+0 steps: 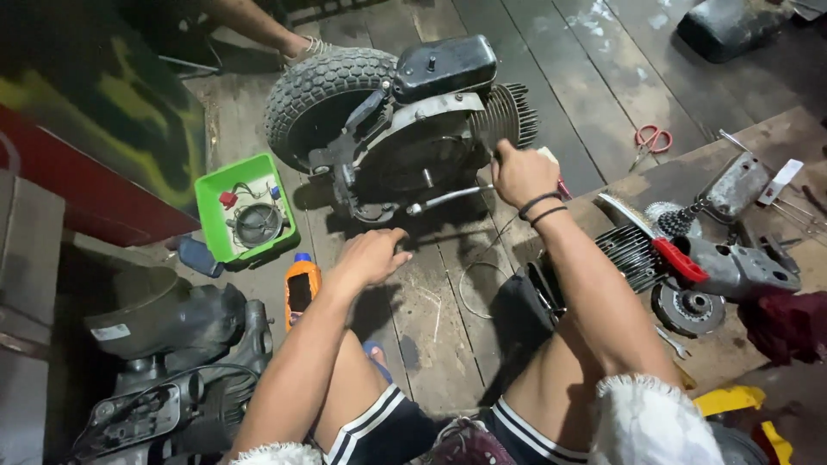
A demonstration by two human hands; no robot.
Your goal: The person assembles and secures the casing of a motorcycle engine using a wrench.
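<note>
- Setting: a floor of dark, worn wooden planks (pixel 594 60), dimly lit, with parts strewn about; a raised wooden board (pixel 732 164) lies at the right.
- Main item: a greasy small-engine assembly with a knobbly black rubber tyre (pixel 320 96) lies on its side on the planks, directly ahead of the seated person. Its long axis runs left to right across the view: tyre at the left end, finned metal cylinder (pixel 510 114) pointing right. A dented black box-shaped cover (pixel 444 65) sits on top.
- A thin silver lever (pixel 448 199) projects from the lower casing, pointing right and slightly upward.
- Right hand (pixel 521 175): closed in a fist just beside the cylinder fins, gripping something small; what it is cannot be told, as the fingers hide it.
- Left hand (pixel 372 256): loosely curled, fingers half open, holding nothing, hovering low over the planks just below the casing; contact with the floor is uncertain.
- Left of the assembly: a bright green plastic tray (pixel 215 185) holding a round metal part and small red pieces; near it an orange bottle with a blue cap (pixel 301 284).
- On the board: red-handled scissors (pixel 652 139), a red-handled wire brush (pixel 655 237), a second finned cylinder (pixel 627 254) and grey cast housings (pixel 741 267).
- Lower left: another dark engine block (pixel 172 344).
- Top edge: another person's foot (pixel 306 47) behind the tyre.
</note>
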